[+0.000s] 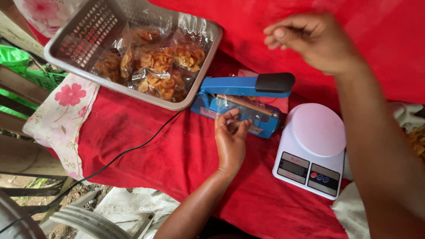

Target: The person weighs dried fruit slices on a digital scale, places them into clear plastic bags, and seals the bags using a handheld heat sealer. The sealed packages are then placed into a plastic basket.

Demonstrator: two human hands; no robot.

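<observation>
While the left hand (230, 141) reaches in from the near edge, its fingertips pinch the edge of a clear plastic bag (242, 106) that lies across the sealing bar of the blue heat sealer (241, 99), just beyond the knuckles. That bag is thin, glossy and see-through (what it holds cannot be made out), and it sits under the sealer's raised arm, whose black handle (274, 82) points right.

Far left, a grey perforated basket (84, 33) rests tilted on the red cloth (177, 155), its near corner almost touching the sealer. It holds several clear packets of orange-brown fried chips (164, 66), heaped toward its right side. A black cord (128, 150) runs from the sealer toward the near left, crossing the cloth past a floral fabric (66, 110).

Right of the sealer stands a white kitchen scale (312, 148) with a round platform and a small display facing near. Above it, far right, the right hand (312, 40) hovers in the air, blurred, fingers curled loosely together with thumb against forefinger; whether it pinches anything cannot be told.
</observation>
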